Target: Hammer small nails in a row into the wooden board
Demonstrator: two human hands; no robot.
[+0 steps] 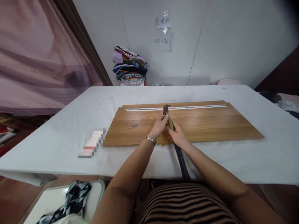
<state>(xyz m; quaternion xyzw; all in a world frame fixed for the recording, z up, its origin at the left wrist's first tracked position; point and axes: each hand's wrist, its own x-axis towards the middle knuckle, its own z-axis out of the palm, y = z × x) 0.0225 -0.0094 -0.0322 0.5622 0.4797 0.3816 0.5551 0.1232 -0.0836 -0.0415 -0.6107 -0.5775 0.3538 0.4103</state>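
Over the wood-grain board [210, 124], the right hand [179, 135] grips the hammer [180, 157] by its handle; the left hand [160, 126] closes near its head. A steady hold, with fingers away from the striking face, suits this. Nails [134, 126] lie leftward; beyond the white-covered surface [58, 140], folded fabrics [130, 68] stand by a pale wall [217, 40].

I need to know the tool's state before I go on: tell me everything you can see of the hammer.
The hammer has a small brown head, rusty-looking and apparently metal, a yellow-green shaft section and a long black grip. The left hand has its fingers just below the head; the right hand holds the shaft farther down. The head is toward the far side of the wooden board, and the grip slants past its near edge toward the person. Whether the head touches the board is unclear.
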